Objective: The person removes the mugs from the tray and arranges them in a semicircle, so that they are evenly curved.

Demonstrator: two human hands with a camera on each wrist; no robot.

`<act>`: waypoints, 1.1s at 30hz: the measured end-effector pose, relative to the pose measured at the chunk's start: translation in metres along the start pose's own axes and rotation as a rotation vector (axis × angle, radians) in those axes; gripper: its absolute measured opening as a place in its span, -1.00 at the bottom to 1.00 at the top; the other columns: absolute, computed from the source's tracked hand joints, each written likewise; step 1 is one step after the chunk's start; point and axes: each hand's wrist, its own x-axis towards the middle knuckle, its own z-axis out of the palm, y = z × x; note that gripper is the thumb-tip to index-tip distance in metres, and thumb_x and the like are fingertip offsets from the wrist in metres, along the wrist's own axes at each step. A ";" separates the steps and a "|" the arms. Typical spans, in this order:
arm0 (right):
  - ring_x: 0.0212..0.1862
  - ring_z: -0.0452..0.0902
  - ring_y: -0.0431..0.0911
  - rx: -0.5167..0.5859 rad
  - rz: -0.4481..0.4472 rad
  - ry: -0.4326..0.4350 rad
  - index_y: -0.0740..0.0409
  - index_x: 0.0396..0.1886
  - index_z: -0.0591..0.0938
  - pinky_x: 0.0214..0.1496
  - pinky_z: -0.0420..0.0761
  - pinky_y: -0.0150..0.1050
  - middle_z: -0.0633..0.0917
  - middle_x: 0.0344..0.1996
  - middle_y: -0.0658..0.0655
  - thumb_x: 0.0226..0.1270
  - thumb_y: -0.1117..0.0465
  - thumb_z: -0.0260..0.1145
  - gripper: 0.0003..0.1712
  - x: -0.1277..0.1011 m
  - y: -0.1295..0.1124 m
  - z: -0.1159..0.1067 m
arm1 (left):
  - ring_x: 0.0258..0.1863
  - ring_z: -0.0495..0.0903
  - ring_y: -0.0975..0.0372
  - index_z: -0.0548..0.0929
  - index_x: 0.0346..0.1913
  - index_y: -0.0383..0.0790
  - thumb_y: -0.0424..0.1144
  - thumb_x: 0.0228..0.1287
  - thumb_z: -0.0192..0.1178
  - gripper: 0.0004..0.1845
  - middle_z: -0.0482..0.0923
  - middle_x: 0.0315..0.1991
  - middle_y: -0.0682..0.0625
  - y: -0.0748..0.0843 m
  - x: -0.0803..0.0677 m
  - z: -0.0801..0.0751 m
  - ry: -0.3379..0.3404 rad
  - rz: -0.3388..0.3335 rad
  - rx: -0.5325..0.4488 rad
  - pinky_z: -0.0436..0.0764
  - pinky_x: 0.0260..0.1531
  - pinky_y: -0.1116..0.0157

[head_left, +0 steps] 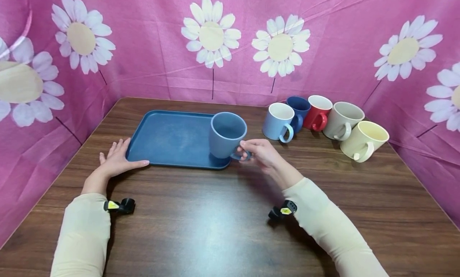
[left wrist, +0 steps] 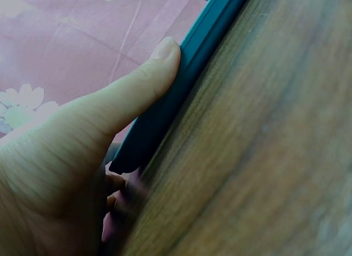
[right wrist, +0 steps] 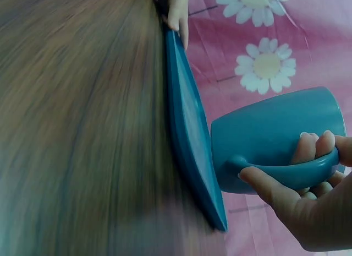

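Observation:
At the left of the head view, my left hand (head_left: 117,160) touches the near left corner of a blue rectangular tray (head_left: 169,137). Its fingers spread along the left side, and the thumb (left wrist: 137,91) lies against the front edge. My right hand (head_left: 265,155) grips a blue-grey mug (head_left: 220,139) by its handle (right wrist: 297,173). Upright, the mug is over the tray's right end, its base at the tray's surface. Whether the base touches the tray I cannot tell. Part of the tray's right end is hidden behind the mug.
Several mugs stand in a slanting row at the back right: light blue (head_left: 274,123), dark blue (head_left: 299,107), red (head_left: 318,109), grey (head_left: 339,119) and pale yellow (head_left: 359,141). Behind the wooden table (head_left: 201,213) hangs a pink flowered cloth (head_left: 151,49).

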 end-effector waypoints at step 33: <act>-0.59 0.40 -0.19 -0.067 0.040 0.109 0.11 -0.65 0.64 -0.24 0.51 -0.11 0.54 -0.63 0.03 0.23 0.26 0.10 -0.70 -0.013 0.000 -0.106 | 0.21 -0.50 -0.14 -0.29 0.31 -0.32 0.31 -0.16 0.13 0.19 -0.40 0.26 -0.41 0.000 0.000 0.000 0.011 -0.002 0.015 -0.51 -0.11 -0.27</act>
